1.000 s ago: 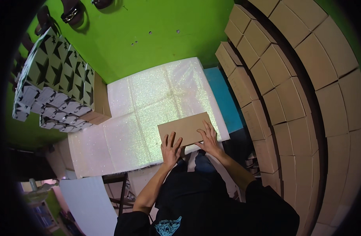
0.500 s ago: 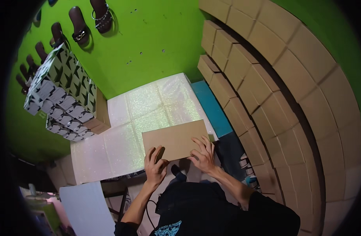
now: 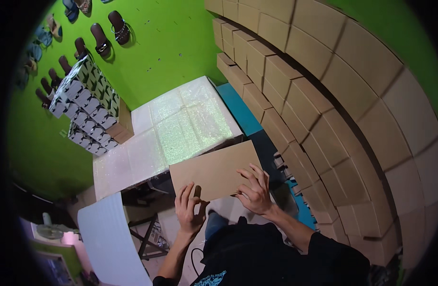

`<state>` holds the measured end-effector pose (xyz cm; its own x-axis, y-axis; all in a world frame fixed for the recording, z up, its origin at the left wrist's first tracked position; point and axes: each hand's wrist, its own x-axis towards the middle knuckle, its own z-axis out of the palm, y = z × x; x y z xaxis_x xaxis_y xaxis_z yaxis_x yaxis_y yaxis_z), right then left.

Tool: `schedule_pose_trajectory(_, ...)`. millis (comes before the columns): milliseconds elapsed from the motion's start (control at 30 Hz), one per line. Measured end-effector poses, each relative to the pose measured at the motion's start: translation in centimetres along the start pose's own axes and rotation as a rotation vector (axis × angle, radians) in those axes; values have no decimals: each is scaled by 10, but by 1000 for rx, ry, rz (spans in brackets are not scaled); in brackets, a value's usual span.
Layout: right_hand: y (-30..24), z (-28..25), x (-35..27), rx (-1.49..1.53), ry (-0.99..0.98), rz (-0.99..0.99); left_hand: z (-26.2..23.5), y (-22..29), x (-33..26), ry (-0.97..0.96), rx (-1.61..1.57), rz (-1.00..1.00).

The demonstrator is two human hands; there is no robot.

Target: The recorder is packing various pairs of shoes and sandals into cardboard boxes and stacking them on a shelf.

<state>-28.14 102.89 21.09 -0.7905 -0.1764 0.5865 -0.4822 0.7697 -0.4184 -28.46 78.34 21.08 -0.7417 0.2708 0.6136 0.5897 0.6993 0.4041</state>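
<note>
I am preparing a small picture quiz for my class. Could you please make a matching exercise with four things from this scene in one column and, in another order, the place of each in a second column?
Things:
1. flat cardboard sheet
2. stack of patterned boxes
3. wall of brown cartons
4. sandals

Places:
A. hanging on the green wall, upper left
B. along the person's right side
C. at the near table edge, under the left hand and right hand
D. beyond the far left end of the shiny table

Pairs: 1-C, 2-D, 3-B, 4-A
</note>
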Motion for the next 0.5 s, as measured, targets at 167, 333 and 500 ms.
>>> schedule_pose_trajectory(167,-45,-39,-67,14,37,66,-36,57,-42,-13,3,29)
schedule_pose_trajectory(333,-106,-80,-134,-53,65,69,-76,104,-109,-34,-7,58)
schedule_pose_trajectory(500,-168,-114,-204,-132,76,43,-121,149,-182,-10,-22,80)
